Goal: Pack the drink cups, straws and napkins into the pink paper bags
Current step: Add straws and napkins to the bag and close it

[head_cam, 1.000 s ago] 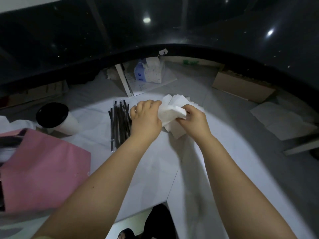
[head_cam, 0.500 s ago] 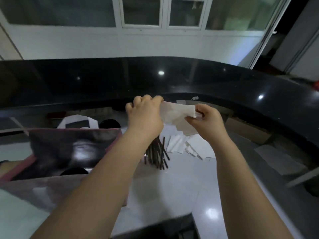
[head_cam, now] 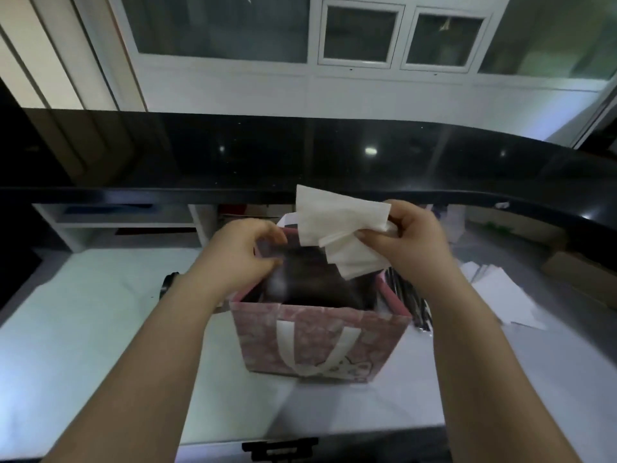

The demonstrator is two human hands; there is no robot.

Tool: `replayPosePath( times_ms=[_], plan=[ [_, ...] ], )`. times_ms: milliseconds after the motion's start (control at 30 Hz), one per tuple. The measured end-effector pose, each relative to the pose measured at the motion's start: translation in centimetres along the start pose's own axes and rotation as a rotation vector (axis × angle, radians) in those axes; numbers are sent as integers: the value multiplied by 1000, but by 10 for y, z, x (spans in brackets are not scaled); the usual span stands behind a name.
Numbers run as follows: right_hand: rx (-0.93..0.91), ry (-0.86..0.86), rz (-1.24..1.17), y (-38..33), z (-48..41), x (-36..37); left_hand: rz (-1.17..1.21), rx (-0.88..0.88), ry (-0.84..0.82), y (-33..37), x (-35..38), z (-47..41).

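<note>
the pink paper bag (head_cam: 320, 342) stands upright and open around the middle of the counter (head_cam: 100, 312), its white handle (head_cam: 287, 342) hanging flat against the near wall. the left hand (head_cam: 247, 252) is curled at the bag's far left rim, thumb and fingertips pinching the paper edge and holding the mouth wide. the right hand (head_cam: 414, 242) is closed round a small bunch of white napkins (head_cam: 337, 222), gripped at one end so the loose ends fan out over the opening, above the rim and not yet inside.

the napkins look nearly weightless and limp. they should crumple, not break, so a soft pinch at the gathered end suits them, and single sheets may slide out of the fan if the grip loosens too early. the bag's paper walls look thin yet stiff enough to stand alone. it would likely tip or crease under a push, so steadying it at the rim seems wise. something dark sits inside, too blurred to name. the straws (head_cam: 409, 295) lie just beside the bag toward the counter's right edge, with more white sheets (head_cam: 500, 295) further right.
</note>
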State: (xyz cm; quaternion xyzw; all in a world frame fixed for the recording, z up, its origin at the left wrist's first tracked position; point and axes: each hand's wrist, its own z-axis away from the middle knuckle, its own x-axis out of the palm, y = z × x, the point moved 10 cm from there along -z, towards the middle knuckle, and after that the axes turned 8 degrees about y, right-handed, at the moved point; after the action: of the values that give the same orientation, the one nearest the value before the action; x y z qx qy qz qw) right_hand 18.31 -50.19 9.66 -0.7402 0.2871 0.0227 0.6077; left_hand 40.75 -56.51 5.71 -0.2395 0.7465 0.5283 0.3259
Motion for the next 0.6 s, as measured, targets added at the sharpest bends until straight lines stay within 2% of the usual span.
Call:
replayPosePath(
  times_ms=[67, 167, 267, 400, 500, 600],
  plan=[
    [10, -35, 40, 1, 7, 24, -3, 32, -78, -15, 7, 2],
    [-26, -62, 309, 14, 10, 49, -3, 149, -113, -17, 14, 3],
    [-45, -81, 565, 27, 5, 60, -9, 148, -136, -23, 18, 6],
    [-109, -163, 783, 28, -4, 79, -1, 173, -170, -25, 25, 9],
    [-137, -186, 792, 28, -6, 84, 34, 180, -133, -27, 23, 7],
    [-156, -124, 625, 22, -7, 68, 181, 174, -22, -29, 16, 7]
  ],
)
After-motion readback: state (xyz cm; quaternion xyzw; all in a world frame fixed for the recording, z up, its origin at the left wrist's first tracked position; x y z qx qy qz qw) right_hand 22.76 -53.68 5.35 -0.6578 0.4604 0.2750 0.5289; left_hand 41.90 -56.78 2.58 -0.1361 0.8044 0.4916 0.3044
